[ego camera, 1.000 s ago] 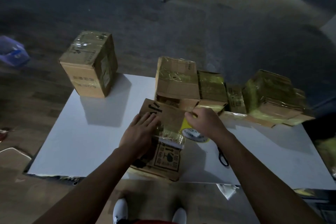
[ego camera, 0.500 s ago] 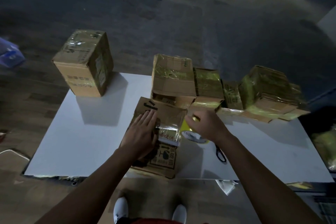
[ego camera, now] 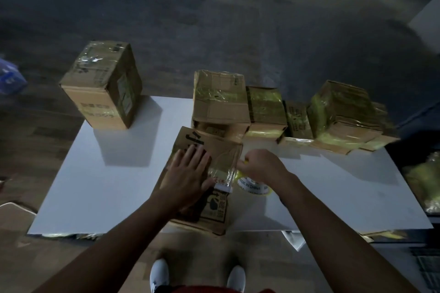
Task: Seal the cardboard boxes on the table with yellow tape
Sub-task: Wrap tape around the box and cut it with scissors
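A cardboard box (ego camera: pixel 215 211) lies near the front edge of the white table (ego camera: pixel 100 188), a band of yellow tape across its top. My left hand (ego camera: pixel 188 173) presses flat on that box, fingers straight. My right hand (ego camera: pixel 262 166) sits at the box's right edge, fingers curled and pinching the yellow tape strip. The yellow tape roll (ego camera: pixel 253 187) lies on the table under that hand, partly hidden.
A tall brown box (ego camera: pixel 102 88) stands at the table's back left. A row of several yellow-taped boxes (ego camera: pixel 266 107) lines the back edge, centre to right (ego camera: pixel 342 114). My white shoes (ego camera: pixel 159 273) show below the table's front edge.
My right hand has shifted a little along the box's right edge, still over the roll. My left hand stays flat on the box. The view has shifted slightly.
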`<act>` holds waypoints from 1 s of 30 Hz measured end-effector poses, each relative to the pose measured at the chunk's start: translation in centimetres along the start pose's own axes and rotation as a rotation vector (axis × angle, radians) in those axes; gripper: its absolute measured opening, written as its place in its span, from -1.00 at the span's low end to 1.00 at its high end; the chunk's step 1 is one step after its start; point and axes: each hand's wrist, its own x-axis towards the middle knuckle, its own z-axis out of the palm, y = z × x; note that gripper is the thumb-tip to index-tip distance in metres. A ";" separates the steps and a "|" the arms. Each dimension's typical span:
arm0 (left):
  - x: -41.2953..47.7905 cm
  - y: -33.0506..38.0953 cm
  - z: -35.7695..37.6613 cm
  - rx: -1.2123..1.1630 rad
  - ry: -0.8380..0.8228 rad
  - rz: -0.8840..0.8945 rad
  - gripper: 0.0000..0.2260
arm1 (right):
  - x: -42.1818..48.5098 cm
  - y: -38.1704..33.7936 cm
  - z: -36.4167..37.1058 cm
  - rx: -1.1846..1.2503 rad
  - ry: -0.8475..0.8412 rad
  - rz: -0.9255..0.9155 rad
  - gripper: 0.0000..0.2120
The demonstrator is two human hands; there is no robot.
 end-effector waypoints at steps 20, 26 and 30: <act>-0.3 8.0 0.8 -0.088 -0.141 -0.144 -0.28 | -1.2 1.8 1.4 0.196 0.147 -0.065 -0.54; -0.3 7.8 0.7 -0.105 -0.133 -0.135 -0.30 | -1.0 2.3 2.4 0.179 0.125 -0.031 -0.57; -0.3 7.8 0.7 -0.116 -0.132 -0.137 -0.34 | -1.1 3.2 3.2 0.072 -0.006 -0.011 -0.66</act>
